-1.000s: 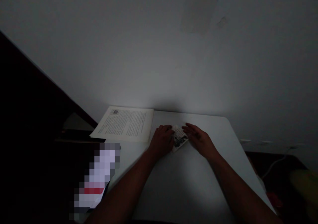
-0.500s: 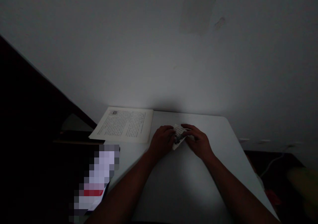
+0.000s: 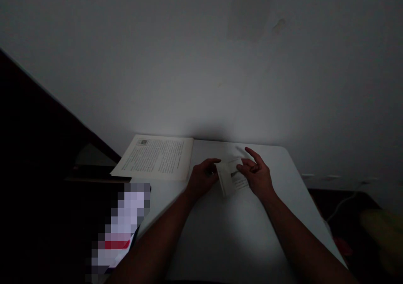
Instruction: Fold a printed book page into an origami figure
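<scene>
A small folded piece of printed paper (image 3: 226,181) is held over the white table, its panels standing partly apart. My right hand (image 3: 260,178) pinches the right side of the paper between thumb and fingers, with one finger raised away from it. At the paper's left edge, my left hand (image 3: 203,175) is closed with curled fingers, gripping that side. Dim light hides the left fingertips in part.
Printed sheets (image 3: 154,157) with a square code lie at the table's back left. A blurred-out lit screen (image 3: 122,229) is at the left edge. The white table (image 3: 226,242) meets a bare wall (image 3: 189,66) behind. A pale cable (image 3: 341,206) hangs at the right.
The paper has been opened out between my hands and shows more of its panels. My right hand has shifted slightly right and lifted a finger. The dark item seen on the paper no longer shows.
</scene>
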`<action>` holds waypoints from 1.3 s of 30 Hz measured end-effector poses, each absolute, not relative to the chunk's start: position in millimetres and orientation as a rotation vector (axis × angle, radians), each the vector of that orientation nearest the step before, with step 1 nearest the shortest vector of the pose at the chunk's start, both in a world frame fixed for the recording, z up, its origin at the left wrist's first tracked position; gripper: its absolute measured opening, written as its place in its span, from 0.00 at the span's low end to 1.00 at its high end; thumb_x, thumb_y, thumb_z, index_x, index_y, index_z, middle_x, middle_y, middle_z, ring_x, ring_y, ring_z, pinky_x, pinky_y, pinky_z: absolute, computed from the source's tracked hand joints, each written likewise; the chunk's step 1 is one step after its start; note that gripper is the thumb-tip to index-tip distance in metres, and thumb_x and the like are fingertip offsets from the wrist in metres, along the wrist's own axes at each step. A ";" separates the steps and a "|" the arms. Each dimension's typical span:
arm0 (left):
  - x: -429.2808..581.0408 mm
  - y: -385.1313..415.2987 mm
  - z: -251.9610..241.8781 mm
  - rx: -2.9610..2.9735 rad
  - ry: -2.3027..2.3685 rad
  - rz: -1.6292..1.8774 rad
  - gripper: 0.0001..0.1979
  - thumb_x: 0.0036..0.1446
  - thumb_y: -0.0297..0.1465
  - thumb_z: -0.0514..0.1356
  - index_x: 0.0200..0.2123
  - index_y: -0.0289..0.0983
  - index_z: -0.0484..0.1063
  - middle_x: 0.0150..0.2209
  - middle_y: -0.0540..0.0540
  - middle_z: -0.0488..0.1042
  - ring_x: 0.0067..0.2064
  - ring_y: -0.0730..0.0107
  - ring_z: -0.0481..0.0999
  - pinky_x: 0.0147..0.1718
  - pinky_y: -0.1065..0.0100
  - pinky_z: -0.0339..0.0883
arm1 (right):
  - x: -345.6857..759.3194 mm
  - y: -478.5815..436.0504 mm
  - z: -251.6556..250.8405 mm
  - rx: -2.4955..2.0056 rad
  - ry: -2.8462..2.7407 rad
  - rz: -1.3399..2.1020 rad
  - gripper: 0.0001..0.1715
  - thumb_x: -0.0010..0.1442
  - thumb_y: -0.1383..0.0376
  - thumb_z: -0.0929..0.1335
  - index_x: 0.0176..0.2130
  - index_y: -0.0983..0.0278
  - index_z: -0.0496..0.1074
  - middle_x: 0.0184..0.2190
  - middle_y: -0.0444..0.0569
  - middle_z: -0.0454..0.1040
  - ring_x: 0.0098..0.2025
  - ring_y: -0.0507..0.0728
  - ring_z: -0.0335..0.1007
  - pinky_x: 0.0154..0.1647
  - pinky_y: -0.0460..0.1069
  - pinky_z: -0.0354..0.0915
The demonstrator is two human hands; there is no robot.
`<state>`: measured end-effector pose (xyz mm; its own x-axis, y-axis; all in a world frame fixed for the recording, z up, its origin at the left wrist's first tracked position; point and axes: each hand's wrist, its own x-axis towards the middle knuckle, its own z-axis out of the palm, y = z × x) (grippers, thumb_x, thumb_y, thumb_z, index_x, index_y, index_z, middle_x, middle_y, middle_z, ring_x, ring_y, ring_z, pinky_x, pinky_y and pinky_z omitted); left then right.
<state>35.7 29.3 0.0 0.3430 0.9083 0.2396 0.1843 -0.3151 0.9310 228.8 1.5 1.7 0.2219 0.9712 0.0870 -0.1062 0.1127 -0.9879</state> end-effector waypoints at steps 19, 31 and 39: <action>29.5 41.3 -11.7 1.746 1.237 1.475 0.13 0.49 0.22 0.61 0.39 0.37 0.76 0.40 0.44 0.76 0.44 0.66 0.75 0.46 0.63 0.69 | 229.0 1.3 -12.7 -1.186 -1.299 0.750 0.25 0.53 0.61 0.71 0.51 0.59 0.68 0.36 0.48 0.76 0.29 0.52 0.72 0.31 0.50 0.71; 33.6 37.1 -6.4 1.657 1.197 1.422 0.19 0.48 0.23 0.61 0.46 0.38 0.71 0.37 0.47 0.75 0.35 0.73 0.75 0.33 0.73 0.70 | 220.8 -3.8 -7.4 -1.252 -1.517 0.466 0.10 0.51 0.63 0.72 0.37 0.60 0.78 0.32 0.48 0.79 0.29 0.54 0.75 0.31 0.49 0.71; 29.6 39.9 1.3 1.400 0.996 1.228 0.15 0.51 0.32 0.60 0.43 0.34 0.71 0.28 0.47 0.76 0.27 0.74 0.74 0.28 0.72 0.69 | 228.2 -4.1 2.5 -1.216 -1.162 0.870 0.13 0.50 0.58 0.72 0.34 0.63 0.75 0.19 0.45 0.75 0.22 0.55 0.73 0.23 0.49 0.68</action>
<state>29.6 39.9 1.3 0.1505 0.9720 0.1802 -0.0247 -0.1785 0.9836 228.2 -4.1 2.5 0.2257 0.9549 0.1930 0.0836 0.1784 -0.9804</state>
